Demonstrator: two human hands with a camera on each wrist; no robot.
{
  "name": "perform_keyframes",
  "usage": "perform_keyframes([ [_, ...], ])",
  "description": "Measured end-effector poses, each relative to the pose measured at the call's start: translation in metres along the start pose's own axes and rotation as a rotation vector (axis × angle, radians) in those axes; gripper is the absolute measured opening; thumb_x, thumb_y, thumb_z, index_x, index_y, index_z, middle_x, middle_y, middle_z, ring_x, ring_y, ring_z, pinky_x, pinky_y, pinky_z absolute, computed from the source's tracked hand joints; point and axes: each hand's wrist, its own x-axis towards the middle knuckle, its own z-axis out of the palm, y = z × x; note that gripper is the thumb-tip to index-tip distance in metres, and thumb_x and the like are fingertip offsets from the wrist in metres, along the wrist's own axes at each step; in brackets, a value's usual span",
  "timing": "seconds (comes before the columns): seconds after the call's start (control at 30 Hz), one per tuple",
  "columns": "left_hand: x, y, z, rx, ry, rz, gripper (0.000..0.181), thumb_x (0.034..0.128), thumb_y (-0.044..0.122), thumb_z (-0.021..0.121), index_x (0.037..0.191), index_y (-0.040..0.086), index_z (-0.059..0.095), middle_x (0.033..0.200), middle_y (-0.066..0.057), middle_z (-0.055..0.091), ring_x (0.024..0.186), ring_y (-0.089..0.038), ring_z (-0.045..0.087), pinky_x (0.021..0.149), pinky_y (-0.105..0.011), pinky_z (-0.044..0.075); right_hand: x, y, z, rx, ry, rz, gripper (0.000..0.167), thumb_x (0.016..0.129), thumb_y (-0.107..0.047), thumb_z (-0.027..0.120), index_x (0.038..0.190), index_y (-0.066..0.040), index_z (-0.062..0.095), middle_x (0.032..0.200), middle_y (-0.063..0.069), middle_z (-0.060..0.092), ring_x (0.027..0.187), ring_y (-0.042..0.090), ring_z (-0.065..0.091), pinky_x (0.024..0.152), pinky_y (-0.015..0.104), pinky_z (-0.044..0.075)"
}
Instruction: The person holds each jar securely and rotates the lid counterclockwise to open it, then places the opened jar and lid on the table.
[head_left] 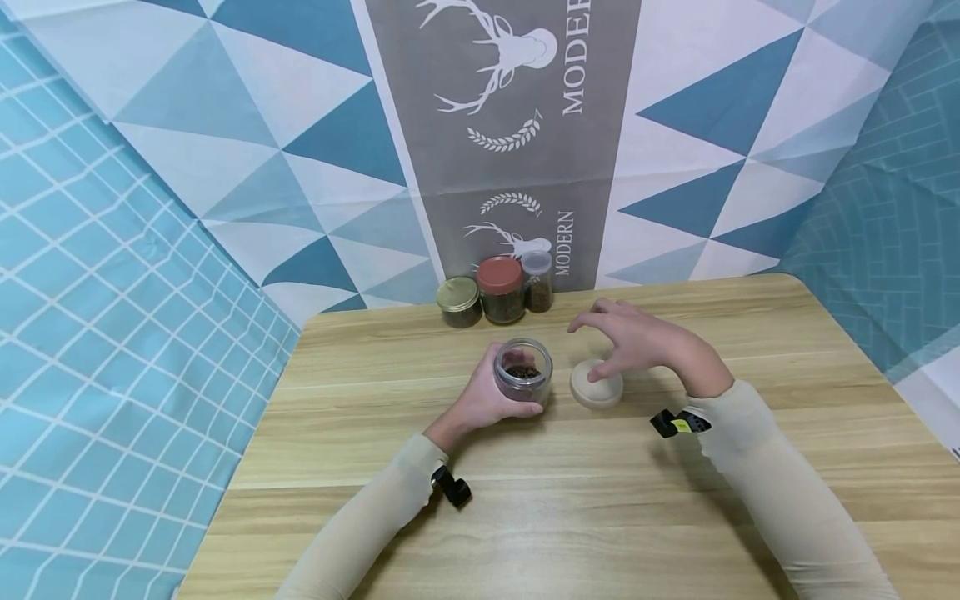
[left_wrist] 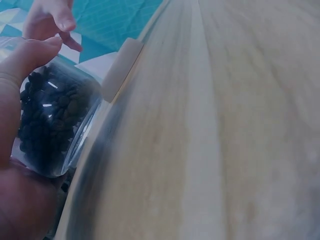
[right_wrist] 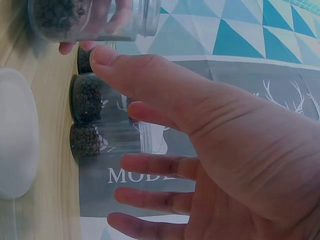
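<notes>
A clear, lidless jar (head_left: 522, 385) with dark pieces in its lower part stands on the table, and my left hand (head_left: 491, 392) grips it from the left, thumb across the near side. In the left wrist view the dark pieces show through the jar wall (left_wrist: 57, 110). A round cream lid (head_left: 597, 388) lies on the table right of the jar. Above the lid hovers my right hand (head_left: 630, 337), holding nothing; in the right wrist view this hand (right_wrist: 200, 140) has its fingers spread and extended, with the lid (right_wrist: 17, 132) at the left edge.
At the table's back edge stand three closed jars: one with a gold lid (head_left: 459, 302), one with a red lid (head_left: 501, 290) and a slim one with a clear lid (head_left: 537, 283). Behind them hangs a patterned cloth (head_left: 517, 183). Wood-grain tabletop (head_left: 525, 517) extends toward the front.
</notes>
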Motion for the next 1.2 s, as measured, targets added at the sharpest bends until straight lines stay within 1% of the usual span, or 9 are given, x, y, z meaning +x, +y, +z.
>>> perform_keyframes([
  [0.13,0.0007,-0.0011,-0.0007,0.009,-0.018,-0.016,0.094,0.0752,-0.001,0.099,0.151,-0.001,0.043,0.152,-0.027,0.066,0.141,-0.037,0.067,0.124,-0.036,0.051,0.0007,-0.001,-0.0009,0.001,0.0,-0.002,0.073,0.088,-0.036,0.095,0.151,-0.012,0.067,0.142,0.024,0.065,0.125,0.043,0.064,0.106,0.068,0.055],
  [0.23,0.0007,-0.0029,-0.0011,0.022,-0.019,-0.022,0.095,0.075,0.001,0.1,0.151,0.001,0.043,0.151,-0.026,0.067,0.141,-0.035,0.067,0.125,-0.038,0.05,0.0006,-0.0007,-0.0009,-0.006,0.004,-0.002,0.072,0.089,-0.035,0.095,0.151,-0.012,0.067,0.142,0.025,0.065,0.125,0.043,0.064,0.106,0.068,0.055],
  [0.37,0.0012,-0.0043,-0.0011,0.037,-0.023,-0.027,0.095,0.0748,0.001,0.101,0.15,0.002,0.043,0.151,-0.024,0.067,0.142,-0.034,0.067,0.127,-0.038,0.049,0.0,-0.0018,-0.002,-0.011,0.005,0.002,0.072,0.089,-0.034,0.094,0.151,-0.011,0.067,0.141,0.025,0.065,0.125,0.043,0.064,0.106,0.068,0.056],
  [0.47,0.0014,-0.0038,-0.0006,0.031,-0.028,-0.031,0.096,0.0744,0.0,0.101,0.15,0.001,0.042,0.152,-0.024,0.067,0.143,-0.035,0.066,0.127,-0.037,0.048,0.0002,-0.0032,-0.0026,-0.009,0.003,0.005,0.072,0.089,-0.034,0.094,0.152,-0.012,0.067,0.142,0.024,0.064,0.126,0.043,0.064,0.106,0.068,0.056],
  [0.7,0.0024,-0.0047,0.0011,0.02,-0.039,-0.016,0.099,0.0734,-0.004,0.1,0.152,-0.002,0.039,0.154,-0.026,0.065,0.145,-0.038,0.064,0.129,-0.038,0.047,0.0007,-0.0035,-0.0038,-0.007,0.004,-0.002,0.072,0.089,-0.035,0.094,0.151,-0.013,0.066,0.142,0.024,0.064,0.127,0.043,0.063,0.106,0.068,0.056],
  [0.83,0.0016,-0.0048,0.0004,0.022,-0.041,-0.017,0.1,0.0732,-0.005,0.1,0.153,-0.001,0.039,0.155,-0.024,0.065,0.147,-0.037,0.063,0.13,-0.037,0.046,0.0015,-0.0028,-0.0032,-0.003,0.002,-0.002,0.071,0.089,-0.036,0.094,0.151,-0.013,0.066,0.143,0.024,0.064,0.129,0.044,0.063,0.108,0.069,0.055],
  [1.07,0.0012,-0.0065,-0.0045,0.049,-0.067,-0.026,0.099,0.0764,0.0,0.101,0.155,0.003,0.041,0.156,-0.02,0.066,0.148,-0.035,0.063,0.132,-0.045,0.045,0.0019,-0.0032,-0.0031,-0.004,-0.004,0.001,0.071,0.09,-0.036,0.094,0.152,-0.013,0.066,0.145,0.025,0.063,0.131,0.046,0.062,0.108,0.071,0.055],
  [1.2,0.0009,-0.0067,-0.0055,0.062,-0.074,-0.014,0.097,0.0773,0.002,0.101,0.155,0.004,0.042,0.154,-0.019,0.068,0.147,-0.035,0.063,0.131,-0.045,0.046,0.0027,-0.0039,-0.003,0.008,-0.003,0.004,0.071,0.091,-0.034,0.093,0.152,-0.013,0.066,0.146,0.025,0.062,0.132,0.046,0.061,0.109,0.071,0.055],
])
